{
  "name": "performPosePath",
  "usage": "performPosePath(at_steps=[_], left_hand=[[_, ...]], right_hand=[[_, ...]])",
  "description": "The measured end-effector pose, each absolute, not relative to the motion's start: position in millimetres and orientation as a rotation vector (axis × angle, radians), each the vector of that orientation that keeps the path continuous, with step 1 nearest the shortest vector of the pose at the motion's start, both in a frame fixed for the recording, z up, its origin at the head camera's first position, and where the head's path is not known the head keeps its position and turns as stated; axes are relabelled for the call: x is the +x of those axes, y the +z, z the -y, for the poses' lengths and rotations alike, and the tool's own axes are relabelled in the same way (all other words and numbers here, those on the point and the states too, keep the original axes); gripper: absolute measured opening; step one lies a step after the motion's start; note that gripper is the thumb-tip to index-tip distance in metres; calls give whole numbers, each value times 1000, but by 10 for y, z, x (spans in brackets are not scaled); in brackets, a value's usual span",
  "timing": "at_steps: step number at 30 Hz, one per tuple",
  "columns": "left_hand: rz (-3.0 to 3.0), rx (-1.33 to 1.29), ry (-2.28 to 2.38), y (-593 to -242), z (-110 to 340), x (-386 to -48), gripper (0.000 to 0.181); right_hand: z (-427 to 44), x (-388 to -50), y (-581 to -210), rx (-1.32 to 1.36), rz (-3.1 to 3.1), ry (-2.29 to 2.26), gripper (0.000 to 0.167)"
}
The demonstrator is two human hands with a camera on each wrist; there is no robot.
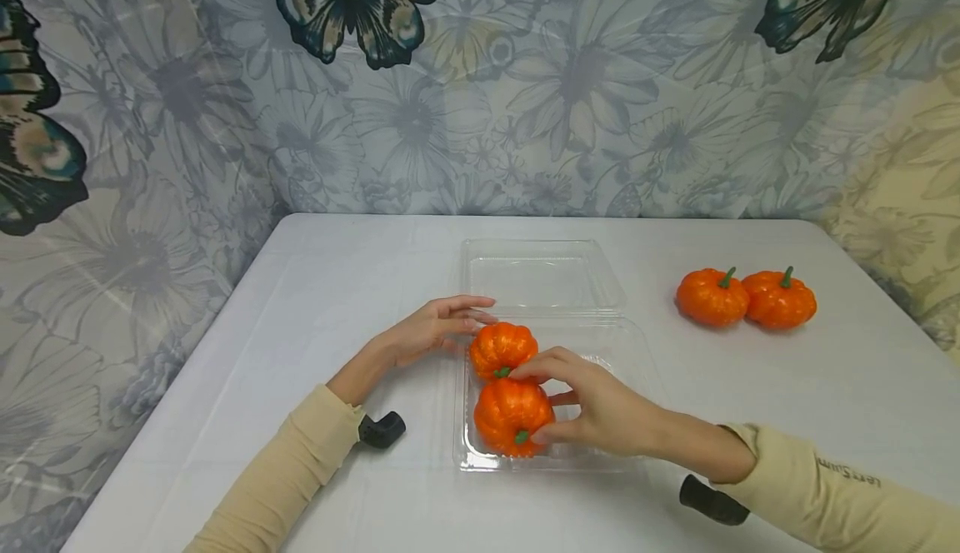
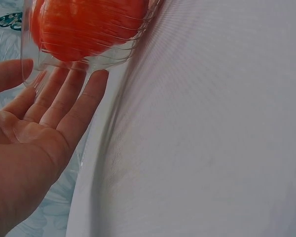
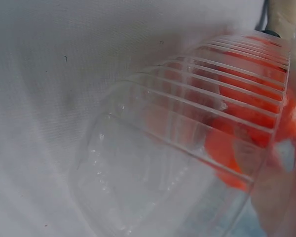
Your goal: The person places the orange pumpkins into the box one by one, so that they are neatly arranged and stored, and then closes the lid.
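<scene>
Near pumpkin [image 1: 504, 415] — orange, glossy, ribbed, green-stemmed — sits in clear clamshell container [image 1: 611, 345], grasped by right hand [image 1: 600, 399]. Far pumpkin [image 1: 498, 345] adjoins it. Left hand [image 1: 423, 332]: fingers extended, unclenched, at container's left wall. White-covered table [image 1: 360, 278]; two loose pumpkins [image 1: 708, 299] rightward; butterfly-and-flower backdrop [image 1: 577, 95]. Right-wrist view blurred through plastic.

A clear box [image 1: 617, 343] holds 2 orange pumpkins [image 1: 510, 410].
</scene>
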State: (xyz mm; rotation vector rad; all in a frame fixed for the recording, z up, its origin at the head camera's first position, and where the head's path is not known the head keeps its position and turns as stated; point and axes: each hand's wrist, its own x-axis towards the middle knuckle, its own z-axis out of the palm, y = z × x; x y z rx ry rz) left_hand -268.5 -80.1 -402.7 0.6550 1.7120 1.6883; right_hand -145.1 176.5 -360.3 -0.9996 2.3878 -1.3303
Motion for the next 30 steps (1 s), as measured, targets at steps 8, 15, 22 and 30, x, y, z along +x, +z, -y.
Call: performPosePath(at_steps=[8, 15, 22, 30], left_hand=[[-1701, 654, 1697, -4023, 804, -2683, 52], [-1694, 659, 1702, -4007, 803, -2670, 51], [-1690, 673, 1702, -4009, 799, -2676, 51], [-1700, 657, 1698, -4002, 795, -2673, 51]], right_hand=[[-1799, -1469, -3569, -967, -2388, -1352, 53], [-1914, -1525, -3454, -816, -2369, -1465, 36], [-2081, -1590, -3290, -552, -2228, -1653, 36], [-2441, -1679, -3161, -425, -1988, -1880, 34]])
